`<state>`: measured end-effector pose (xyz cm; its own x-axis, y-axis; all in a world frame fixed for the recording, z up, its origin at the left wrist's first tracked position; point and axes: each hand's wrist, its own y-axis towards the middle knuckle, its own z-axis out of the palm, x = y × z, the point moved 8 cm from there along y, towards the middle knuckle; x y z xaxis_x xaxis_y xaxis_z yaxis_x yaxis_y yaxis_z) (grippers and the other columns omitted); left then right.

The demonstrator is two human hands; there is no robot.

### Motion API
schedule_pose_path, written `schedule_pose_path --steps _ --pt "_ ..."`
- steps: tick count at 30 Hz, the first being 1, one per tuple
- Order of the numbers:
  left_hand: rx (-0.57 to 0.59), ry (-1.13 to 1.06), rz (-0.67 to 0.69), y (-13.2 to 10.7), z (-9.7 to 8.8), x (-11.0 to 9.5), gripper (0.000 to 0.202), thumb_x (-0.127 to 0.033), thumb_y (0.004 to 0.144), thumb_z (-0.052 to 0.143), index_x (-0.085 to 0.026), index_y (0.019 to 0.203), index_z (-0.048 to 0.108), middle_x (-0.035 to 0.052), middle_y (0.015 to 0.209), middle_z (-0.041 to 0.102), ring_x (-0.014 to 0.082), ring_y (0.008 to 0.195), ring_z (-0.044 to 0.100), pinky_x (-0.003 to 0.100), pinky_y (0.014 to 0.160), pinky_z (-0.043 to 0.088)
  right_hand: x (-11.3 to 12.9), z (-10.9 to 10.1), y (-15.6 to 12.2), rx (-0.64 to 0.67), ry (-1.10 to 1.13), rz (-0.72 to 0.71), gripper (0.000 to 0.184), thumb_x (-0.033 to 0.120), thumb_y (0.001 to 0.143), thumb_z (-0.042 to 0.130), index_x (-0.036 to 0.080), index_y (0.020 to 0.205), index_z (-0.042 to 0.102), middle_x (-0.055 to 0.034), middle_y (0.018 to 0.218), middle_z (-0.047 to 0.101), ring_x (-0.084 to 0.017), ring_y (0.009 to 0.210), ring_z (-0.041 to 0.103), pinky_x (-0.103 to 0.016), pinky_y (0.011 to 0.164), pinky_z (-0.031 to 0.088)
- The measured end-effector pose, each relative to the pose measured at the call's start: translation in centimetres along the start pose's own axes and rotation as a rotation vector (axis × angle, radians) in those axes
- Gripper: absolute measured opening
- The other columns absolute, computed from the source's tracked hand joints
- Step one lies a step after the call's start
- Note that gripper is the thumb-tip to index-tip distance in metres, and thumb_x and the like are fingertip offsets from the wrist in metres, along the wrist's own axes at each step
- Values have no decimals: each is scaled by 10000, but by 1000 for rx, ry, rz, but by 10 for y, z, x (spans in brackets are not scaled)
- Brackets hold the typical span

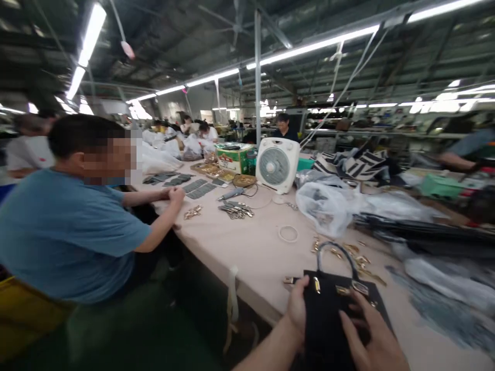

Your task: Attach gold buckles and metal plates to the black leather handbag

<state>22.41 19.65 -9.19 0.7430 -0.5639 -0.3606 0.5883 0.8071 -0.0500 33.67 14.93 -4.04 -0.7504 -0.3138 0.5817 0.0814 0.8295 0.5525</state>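
Holding a black handbag [323, 322] by its edge is the left hand [297, 312] — right hand [373, 332] spread across its front.

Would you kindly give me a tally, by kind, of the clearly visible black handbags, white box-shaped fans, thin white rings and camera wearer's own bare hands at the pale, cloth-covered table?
Black rectangular handbag: 1
White box-shaped plastic fan: 1
Thin white round ring: 1
Wearer's bare hands, left hand and right hand: 2
Total: 5
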Motion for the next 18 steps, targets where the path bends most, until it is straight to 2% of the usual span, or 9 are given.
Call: schedule_pose_path --steps 2,5,8,12,15,18 --pt "49 -24 -23 -6 8 -6 734 -620 813 609 -28 1233 719 241 1199 754 434 1268 648 556 1163 424 4 -2 -9 -11 46 184 574 525 983 586 233 1475 533 -137 1279 710 -300 958 765 -463 829 671" --pt "36 -79 -35 -14 10 -10 719 -588 874 570 -28 1309 683 223 1227 754 411 1292 641 548 1186 407 23 -4 -19 -43 135 289 669 531 985 599 225 1554 423 -162 1417 629 -323 1149 707 -517 968 629" --pt "-12 -106 -26 -28 14 -10 721 -594 903 544 -39 1348 667 213 1249 751 406 1310 631 556 1199 399 53 -9 -23 -58 122 228 740 504 975 631 249 1608 345 -170 1513 539 -351 1282 629 -567 1048 582" --pt "-111 -71 73 -49 25 -18 670 -576 909 575 -83 1349 685 188 1291 741 402 1327 623 556 1219 386 94 -10 -23 10 30 77 746 470 962 663 327 1625 351 -131 1616 424 -403 1475 447 -658 1172 457" --pt "-160 -42 161 -64 33 -25 597 -550 897 627 -114 1292 733 173 1332 726 406 1365 594 543 1236 380 114 -8 -24 36 12 16 832 473 932 703 348 1652 305 -127 1661 367 -443 1506 394 -703 1161 447" --pt "-168 -8 176 -78 40 -26 576 -564 869 691 -153 1267 756 159 1389 697 427 1426 534 551 1247 373 129 -12 -24 8 28 -42 998 509 847 797 327 1672 265 -150 1703 287 -506 1515 352 -748 1131 447"
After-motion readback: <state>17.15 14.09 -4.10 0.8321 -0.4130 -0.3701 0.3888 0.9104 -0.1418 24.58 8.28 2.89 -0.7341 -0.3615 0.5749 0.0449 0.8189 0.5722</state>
